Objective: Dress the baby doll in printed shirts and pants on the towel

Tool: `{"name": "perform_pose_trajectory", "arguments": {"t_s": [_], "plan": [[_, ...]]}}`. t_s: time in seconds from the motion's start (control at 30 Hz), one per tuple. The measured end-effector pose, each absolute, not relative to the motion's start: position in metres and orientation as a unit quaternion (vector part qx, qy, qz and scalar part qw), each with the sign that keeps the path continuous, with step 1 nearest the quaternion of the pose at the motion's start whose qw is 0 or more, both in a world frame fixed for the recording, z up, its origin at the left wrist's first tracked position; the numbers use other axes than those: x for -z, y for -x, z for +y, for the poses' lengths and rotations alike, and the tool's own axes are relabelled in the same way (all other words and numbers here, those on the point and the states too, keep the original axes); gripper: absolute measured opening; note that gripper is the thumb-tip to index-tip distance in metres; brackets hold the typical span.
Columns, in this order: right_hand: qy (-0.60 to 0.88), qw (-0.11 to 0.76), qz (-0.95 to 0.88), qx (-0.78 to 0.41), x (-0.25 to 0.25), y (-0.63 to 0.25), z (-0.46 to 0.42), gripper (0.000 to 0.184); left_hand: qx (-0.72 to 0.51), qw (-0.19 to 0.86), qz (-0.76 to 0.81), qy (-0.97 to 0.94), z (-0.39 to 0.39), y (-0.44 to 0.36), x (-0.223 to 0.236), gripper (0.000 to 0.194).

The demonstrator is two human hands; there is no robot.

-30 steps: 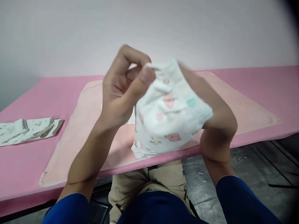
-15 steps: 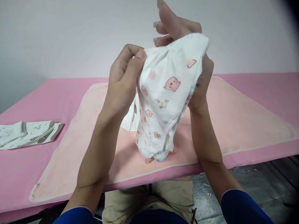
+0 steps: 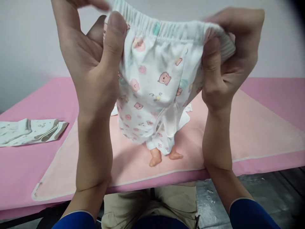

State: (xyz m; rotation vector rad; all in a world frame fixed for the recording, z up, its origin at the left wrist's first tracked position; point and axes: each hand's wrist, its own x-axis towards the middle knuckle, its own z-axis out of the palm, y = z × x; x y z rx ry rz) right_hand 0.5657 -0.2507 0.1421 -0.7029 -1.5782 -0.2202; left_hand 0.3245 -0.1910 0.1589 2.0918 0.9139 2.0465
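Left hand (image 3: pixel 95 71) and right hand (image 3: pixel 230 74) are pinching white bear-printed fabric pants (image 3: pixel 152 84), half-hiding a peach doll (image 3: pixel 155 157); folded cream patterned cloth (image 3: pixel 38 129) is lying mid-left

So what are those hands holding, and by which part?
Small printed pants, by the ribbed waistband: left hand at one end, right hand at the other.

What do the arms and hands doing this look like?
They are a person's own, not a machine's. The left hand and right hand are bare, with no glove, watch or bracelet showing. The left sleeve and right sleeve are short and plain blue, ending around the elbows. No cables or markings show.
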Motion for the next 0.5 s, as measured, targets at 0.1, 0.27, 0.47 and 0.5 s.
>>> {"name": "perform_pose_trajectory", "arguments": {"t_s": [0.1, 0.27, 0.47, 0.5], "plan": [[0.356, 0.583, -0.721, 0.113, -0.147, -0.576, -0.260, 0.034, -0.650, 0.062, 0.196, -0.732, -0.184, -0.316, -0.160, 0.061], [0.385, 0.482, -0.785, 0.064, -0.152, -0.593, -0.270, 0.036, -0.612, 0.160, 0.097, -0.768, -0.170, -0.322, -0.156, 0.008], [0.274, 0.584, -0.764, -0.003, -0.153, -0.582, -0.263, 0.049, -0.457, 0.288, 0.083, -0.837, -0.173, -0.318, -0.152, 0.005], [0.269, 0.590, -0.760, -0.040, -0.153, -0.578, -0.261, 0.049, -0.418, 0.298, 0.080, -0.855, -0.174, -0.316, -0.152, 0.005]]}}
